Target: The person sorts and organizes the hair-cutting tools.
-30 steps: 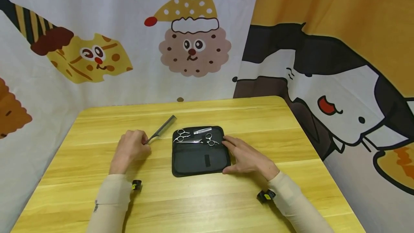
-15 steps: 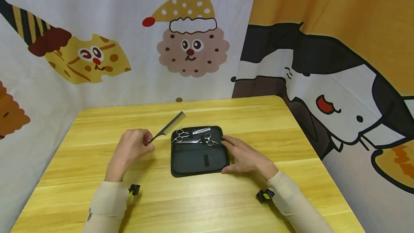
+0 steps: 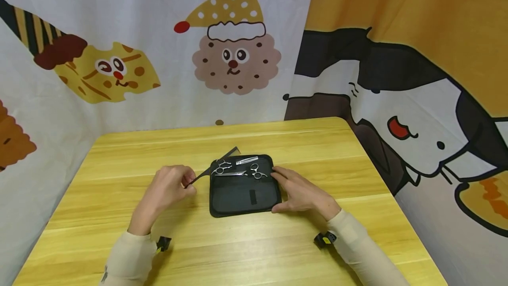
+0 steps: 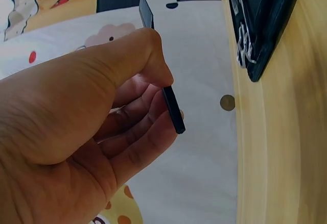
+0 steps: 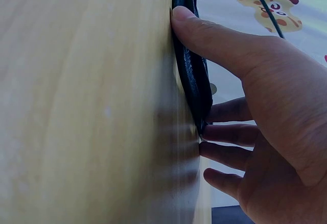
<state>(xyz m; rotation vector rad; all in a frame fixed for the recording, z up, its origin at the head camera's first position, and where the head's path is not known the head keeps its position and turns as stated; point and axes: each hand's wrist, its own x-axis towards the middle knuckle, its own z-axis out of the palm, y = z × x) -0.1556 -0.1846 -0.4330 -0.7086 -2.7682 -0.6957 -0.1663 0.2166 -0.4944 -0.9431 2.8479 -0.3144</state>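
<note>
My left hand [image 3: 166, 189] pinches the thin handle of a black comb [image 3: 203, 174] between thumb and fingers. The comb slants up and right, its toothed end overlapping the upper left corner of a black zip case [image 3: 234, 195] in the head view. The handle's end [image 4: 176, 112] sticks out below my thumb in the left wrist view. In the case lie two silver scissors: one [image 3: 247, 160] with its rings to the left, the other [image 3: 258, 174] with its rings to the right. My right hand [image 3: 303, 195] touches the case's right edge, fingers spread, thumb at the near corner.
The case lies on a light wooden table [image 3: 246, 250]. Behind the table hangs a white and orange curtain [image 3: 131, 109] with cartoon prints. A small black strap [image 3: 252, 197] sits on the lower half of the case.
The left hand has carried the comb right towards the case, and its toothed end has come over the case's upper left corner. The right hand and the case have stayed put.
</note>
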